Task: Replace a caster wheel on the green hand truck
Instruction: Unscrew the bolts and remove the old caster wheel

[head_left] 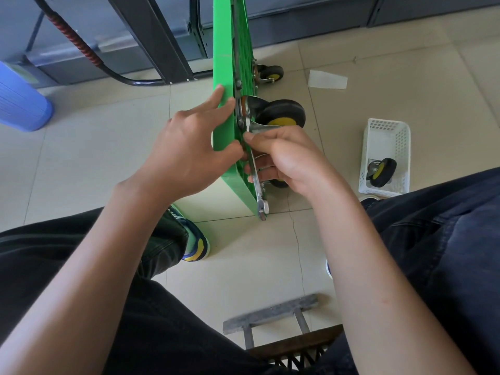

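Steadying the green hand truck [226, 63], your left hand [186, 147] lies flat-fingered; right hand [286, 158] pinches the wrench [255, 171] beside the caster wheel [278, 113].

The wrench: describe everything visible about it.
The wrench is a slim, flat tool of silvery, bright metal. It lies along the underside edge of the green hand truck, which stands on its edge on the floor. Its upper end sits at a bolt beside the mounting plate of the caster wheel; its lower end hangs free near the truck's bottom corner. The right hand grips its shaft with curled fingers. The left hand rests on the truck beside it, fingers extended.
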`<state>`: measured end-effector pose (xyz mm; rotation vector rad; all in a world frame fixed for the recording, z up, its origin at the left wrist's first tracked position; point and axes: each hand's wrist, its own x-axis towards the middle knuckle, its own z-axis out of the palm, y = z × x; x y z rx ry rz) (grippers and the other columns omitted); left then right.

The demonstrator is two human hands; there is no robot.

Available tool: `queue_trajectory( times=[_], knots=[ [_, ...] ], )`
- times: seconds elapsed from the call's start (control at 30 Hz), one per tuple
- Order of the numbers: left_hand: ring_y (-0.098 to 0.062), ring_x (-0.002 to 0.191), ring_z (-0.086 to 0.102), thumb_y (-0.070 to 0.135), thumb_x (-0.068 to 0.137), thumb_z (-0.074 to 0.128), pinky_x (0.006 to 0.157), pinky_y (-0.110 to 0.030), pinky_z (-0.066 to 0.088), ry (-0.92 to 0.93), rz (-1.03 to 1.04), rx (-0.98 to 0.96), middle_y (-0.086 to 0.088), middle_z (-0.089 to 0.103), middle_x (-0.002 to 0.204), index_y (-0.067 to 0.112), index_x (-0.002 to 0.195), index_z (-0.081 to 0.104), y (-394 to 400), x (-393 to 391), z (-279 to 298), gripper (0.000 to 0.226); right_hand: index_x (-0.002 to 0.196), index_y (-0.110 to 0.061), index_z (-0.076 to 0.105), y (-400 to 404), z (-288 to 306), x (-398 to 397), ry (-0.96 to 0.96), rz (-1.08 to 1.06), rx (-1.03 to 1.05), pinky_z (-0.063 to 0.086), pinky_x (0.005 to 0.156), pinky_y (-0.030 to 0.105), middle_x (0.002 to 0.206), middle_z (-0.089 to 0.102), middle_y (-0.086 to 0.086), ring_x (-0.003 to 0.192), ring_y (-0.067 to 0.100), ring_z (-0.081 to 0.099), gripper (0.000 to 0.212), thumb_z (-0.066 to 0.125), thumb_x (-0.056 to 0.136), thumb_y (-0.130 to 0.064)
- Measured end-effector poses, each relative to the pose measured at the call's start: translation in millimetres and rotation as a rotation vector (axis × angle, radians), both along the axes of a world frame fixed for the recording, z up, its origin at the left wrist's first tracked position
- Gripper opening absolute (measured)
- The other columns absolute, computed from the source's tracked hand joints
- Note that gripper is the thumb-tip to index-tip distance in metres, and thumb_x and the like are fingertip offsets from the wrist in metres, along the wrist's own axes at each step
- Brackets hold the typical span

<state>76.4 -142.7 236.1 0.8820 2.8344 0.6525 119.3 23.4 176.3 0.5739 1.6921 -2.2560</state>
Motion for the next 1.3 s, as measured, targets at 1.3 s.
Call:
queue_trajectory(
  times=[1.3],
  knots=[
    [-0.032, 0.123, 0.060, 0.043, 0.082, 0.053, 0.101, -0.049, 0.051, -0.025, 0.004, -0.015, 0.006, 0.030, 0.163, 0.024, 0.151, 0.046, 0.8, 1.4, 3.0, 0.072, 0.116, -0.016, 0.077, -4.9, -62.9, 4.7, 0.413, -0.089, 0.683, 0.057, 0.084, 0.042, 0.102, 0.077, -0.004, 0.093, 0.017, 0.069, 0.024, 0.058, 0.101, -0.018]
  ],
)
